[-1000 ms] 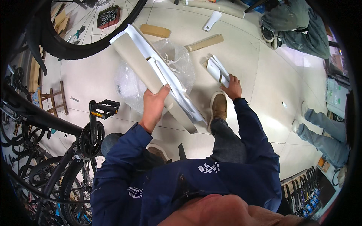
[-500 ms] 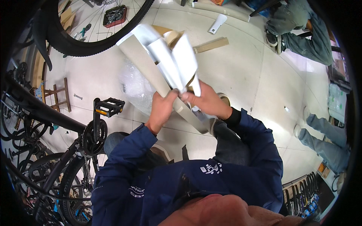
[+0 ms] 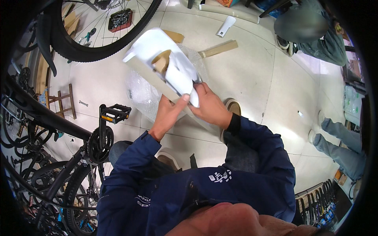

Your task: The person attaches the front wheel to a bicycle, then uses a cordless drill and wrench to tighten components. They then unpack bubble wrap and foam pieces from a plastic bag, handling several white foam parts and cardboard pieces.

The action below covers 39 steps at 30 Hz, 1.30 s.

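In front of me I hold a bundle of packaging: a white, smooth sheet-like piece (image 3: 147, 43) with folded white flaps, and a long beige cardboard strip (image 3: 152, 78) along its left side. A curled brown cardboard piece (image 3: 161, 61) sits inside the white material. My left hand (image 3: 170, 113) is closed on the lower end of the strip, thumb on top. My right hand (image 3: 212, 105) grips the bundle's lower right side, its fingertips partly hidden behind a white flap. Clear bubble wrap (image 3: 138, 96) lies on the floor beneath.
At left stands a bicycle with a black pedal (image 3: 117, 113); a large wheel (image 3: 88, 53) is at upper left. A red tray of small parts (image 3: 120, 20), a wrench (image 3: 83, 103), a cardboard strip (image 3: 218, 48) and a white elongated object (image 3: 226, 26) lie around. A person crouches at upper right; another's legs (image 3: 340, 139) are at right.
The bundle has turned, so its white face and the curled brown piece show more clearly. My right hand has shifted slightly down and left along with it.
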Each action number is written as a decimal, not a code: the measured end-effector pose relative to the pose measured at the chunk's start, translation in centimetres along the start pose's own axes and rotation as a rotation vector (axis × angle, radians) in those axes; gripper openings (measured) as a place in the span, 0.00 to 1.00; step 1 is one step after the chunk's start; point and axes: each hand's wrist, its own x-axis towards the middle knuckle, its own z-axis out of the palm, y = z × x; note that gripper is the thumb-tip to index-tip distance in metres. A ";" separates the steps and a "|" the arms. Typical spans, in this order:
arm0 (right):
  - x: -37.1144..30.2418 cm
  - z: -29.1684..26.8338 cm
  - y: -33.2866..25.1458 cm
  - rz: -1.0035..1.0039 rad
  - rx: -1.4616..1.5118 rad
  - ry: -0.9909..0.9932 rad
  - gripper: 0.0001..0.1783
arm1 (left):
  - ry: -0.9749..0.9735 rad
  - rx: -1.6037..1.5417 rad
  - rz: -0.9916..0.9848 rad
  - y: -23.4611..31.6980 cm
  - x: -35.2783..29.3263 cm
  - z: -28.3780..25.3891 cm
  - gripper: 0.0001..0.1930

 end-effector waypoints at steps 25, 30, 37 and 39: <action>0.6 -3.2 1.4 0.016 0.143 -0.130 0.25 | -0.183 0.021 -0.185 -0.9 0.5 -1.4 0.28; 0.5 -1.5 0.8 -0.116 -0.104 -0.083 0.19 | -0.210 0.114 -0.045 0.2 0.2 0.8 0.26; 1.5 -1.5 0.5 -0.131 0.066 -0.229 0.12 | -0.113 -0.027 -0.076 -0.1 0.4 1.0 0.21; 1.7 -2.0 0.2 -0.145 0.210 -0.263 0.11 | -0.067 -0.091 -0.132 -0.3 0.4 0.5 0.21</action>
